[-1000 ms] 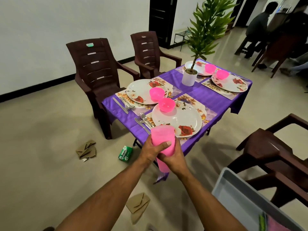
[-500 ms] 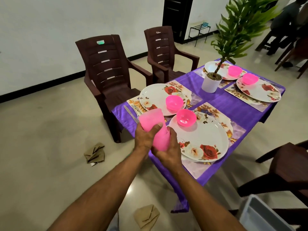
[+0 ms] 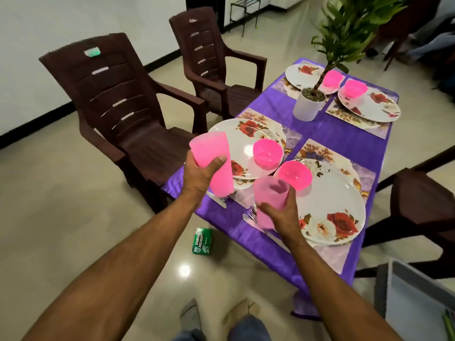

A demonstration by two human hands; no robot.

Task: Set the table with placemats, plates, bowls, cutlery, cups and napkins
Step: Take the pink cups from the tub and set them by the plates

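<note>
Two pink cups held over the near end of the purple table [image 3: 339, 143]. Our left hand [image 3: 199, 175] curls fingers and thumb round the left cup [image 3: 213, 163], tilted above the near-left plate [image 3: 248, 146]; our right hand [image 3: 283, 212] wraps the right cup [image 3: 269, 200], mouth up, above the cutlery [image 3: 250, 215] just beside the near-right plate [image 3: 327, 203]. Each plate carries a pink bowl [image 3: 268, 150] and sits on a floral placemat [image 3: 332, 153]. To do this step well, we judge that each cup should be lowered upright onto bare placemat beside its plate, off the forks and the plate rim, and released only once the base sits flat. Against the frame half a second before, where both hands clasped what looked like a single stack, the cups are now separated, one per hand, and the hands have moved apart. A green packet [image 3: 202, 241] lies on the floor.
</note>
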